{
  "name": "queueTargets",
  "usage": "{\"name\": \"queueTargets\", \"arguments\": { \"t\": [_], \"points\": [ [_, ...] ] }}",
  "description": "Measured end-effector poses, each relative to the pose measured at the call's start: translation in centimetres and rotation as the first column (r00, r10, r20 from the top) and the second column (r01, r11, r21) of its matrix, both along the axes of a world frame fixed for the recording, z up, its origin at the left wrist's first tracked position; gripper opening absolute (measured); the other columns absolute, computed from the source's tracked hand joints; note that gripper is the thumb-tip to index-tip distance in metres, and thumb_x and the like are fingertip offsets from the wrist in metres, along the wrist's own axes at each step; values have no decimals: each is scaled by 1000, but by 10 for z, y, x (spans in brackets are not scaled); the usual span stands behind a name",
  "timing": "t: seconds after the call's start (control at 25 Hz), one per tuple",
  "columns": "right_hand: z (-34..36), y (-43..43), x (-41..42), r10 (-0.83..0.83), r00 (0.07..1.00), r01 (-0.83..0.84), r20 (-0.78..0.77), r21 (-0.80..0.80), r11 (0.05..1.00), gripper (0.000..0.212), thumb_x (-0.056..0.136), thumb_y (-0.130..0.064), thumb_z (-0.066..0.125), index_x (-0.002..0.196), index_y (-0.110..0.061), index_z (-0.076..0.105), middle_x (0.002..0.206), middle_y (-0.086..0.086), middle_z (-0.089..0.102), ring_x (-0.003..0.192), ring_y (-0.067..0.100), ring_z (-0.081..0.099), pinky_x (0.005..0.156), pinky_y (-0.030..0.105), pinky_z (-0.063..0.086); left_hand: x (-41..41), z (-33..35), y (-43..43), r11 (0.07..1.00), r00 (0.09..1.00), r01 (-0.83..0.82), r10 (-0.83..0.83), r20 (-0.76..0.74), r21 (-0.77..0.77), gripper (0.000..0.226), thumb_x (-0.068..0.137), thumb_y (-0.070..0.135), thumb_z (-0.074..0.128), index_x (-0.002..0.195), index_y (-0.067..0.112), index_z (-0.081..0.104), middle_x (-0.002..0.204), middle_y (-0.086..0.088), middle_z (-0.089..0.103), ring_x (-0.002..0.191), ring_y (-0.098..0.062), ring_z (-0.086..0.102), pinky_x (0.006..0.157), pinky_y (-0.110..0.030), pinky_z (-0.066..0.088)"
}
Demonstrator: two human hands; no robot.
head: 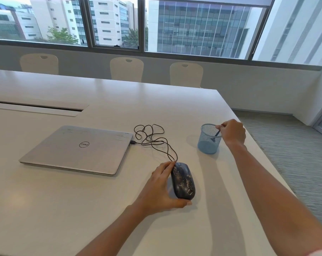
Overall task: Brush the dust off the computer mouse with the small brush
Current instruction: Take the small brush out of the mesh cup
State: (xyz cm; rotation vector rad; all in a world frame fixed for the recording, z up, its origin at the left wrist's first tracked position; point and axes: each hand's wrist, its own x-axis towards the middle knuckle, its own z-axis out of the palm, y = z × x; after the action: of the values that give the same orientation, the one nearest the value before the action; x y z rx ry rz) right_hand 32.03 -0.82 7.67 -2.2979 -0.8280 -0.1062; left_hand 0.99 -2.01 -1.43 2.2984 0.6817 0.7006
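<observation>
A black computer mouse (184, 182), speckled with pale dust, lies on the white table (82, 209). My left hand (161, 189) grips it from the left side, fingers along its edge and thumb at its near end. Further back and to the right stands a blue mesh cup (208, 145). Inside it leans the small dark brush (216, 135). My right hand (233, 133) pinches the top of the brush handle at the cup's rim, with the bristle end still down inside the cup.
A shut silver laptop (77, 149) lies to the left, with the mouse's tangled black cable (151, 137) plugged into its right side. The table's right edge (258, 143) runs just beyond the cup. Three pale chairs (126, 69) stand at the far side.
</observation>
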Motion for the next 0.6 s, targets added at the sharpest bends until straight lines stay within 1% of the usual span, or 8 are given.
{"name": "queueTargets", "arguments": {
  "t": [0.12, 0.2, 0.32, 0.4, 0.48, 0.52, 0.6],
  "points": [
    [4, -5, -3, 13, 999, -11, -47, 49, 999, 23, 87, -27, 71, 99, -9, 78, 96, 22, 74, 96, 42, 65, 79, 38, 50, -3, 2, -4, 1000, 1000, -4, 4, 6, 5, 119, 57, 67, 84, 152, 20, 30, 144, 16, 35, 133, -2, 37, 111, -20, 29],
    [9, -9, -6, 28, 996, -18, -79, 124, 992, 26, 86, -28, 73, 101, -8, 77, 97, 22, 74, 100, 40, 66, 85, 40, 51, -4, 3, -6, 1000, 1000, -12, 12, 7, 7, 119, 57, 66, 85, 152, 20, 30, 144, 16, 35, 133, -3, 37, 111, -19, 27],
    [13, -16, -7, 51, 993, -24, -106, 238, 971, 28, 86, -29, 73, 101, -5, 77, 98, 21, 76, 99, 37, 68, 89, 39, 50, -6, 4, -7, 1000, 1000, -23, 23, 11, 6, 120, 55, 68, 84, 152, 19, 31, 144, 14, 36, 133, -4, 38, 113, -25, 32],
    [16, -20, -10, 62, 988, -13, -139, 330, 944, 28, 86, -31, 72, 98, -7, 77, 90, 16, 77, 88, 34, 72, 88, 40, 54, -6, 6, -8, 1000, 1000, -26, 26, 5, 9, 120, 55, 69, 84, 151, 18, 32, 144, 14, 37, 133, -4, 38, 113, -29, 34],
    [19, -27, -14, 86, 982, -4, -169, 438, 899, 26, 88, -30, 71, 98, -7, 77, 80, 10, 74, 68, 27, 74, 81, 43, 59, -7, 8, -9, 1000, 1000, -26, 25, 6, 12, 120, 54, 69, 84, 150, 17, 34, 143, 13, 39, 132, -5, 40, 112, -33, 36],
    [21, -32, -18, 95, 980, 1, -175, 483, 876, 25, 89, -29, 69, 99, -6, 76, 78, 8, 73, 59, 20, 72, 74, 40, 61, -7, 8, -10, 1000, 1000, -24, 24, 7, 11, 120, 54, 68, 84, 150, 16, 35, 143, 12, 39, 132, -6, 40, 112, -34, 37],
    [25, -44, -26, 116, 978, 1, -174, 556, 831, 24, 91, -26, 67, 100, -5, 74, 77, 8, 72, 49, 6, 66, 58, 29, 61, -8, 9, -12, 1000, 1000, -20, 20, 10, 9, 121, 53, 68, 85, 149, 15, 35, 144, 11, 39, 134, -8, 40, 112, -36, 37]
  ]
}}
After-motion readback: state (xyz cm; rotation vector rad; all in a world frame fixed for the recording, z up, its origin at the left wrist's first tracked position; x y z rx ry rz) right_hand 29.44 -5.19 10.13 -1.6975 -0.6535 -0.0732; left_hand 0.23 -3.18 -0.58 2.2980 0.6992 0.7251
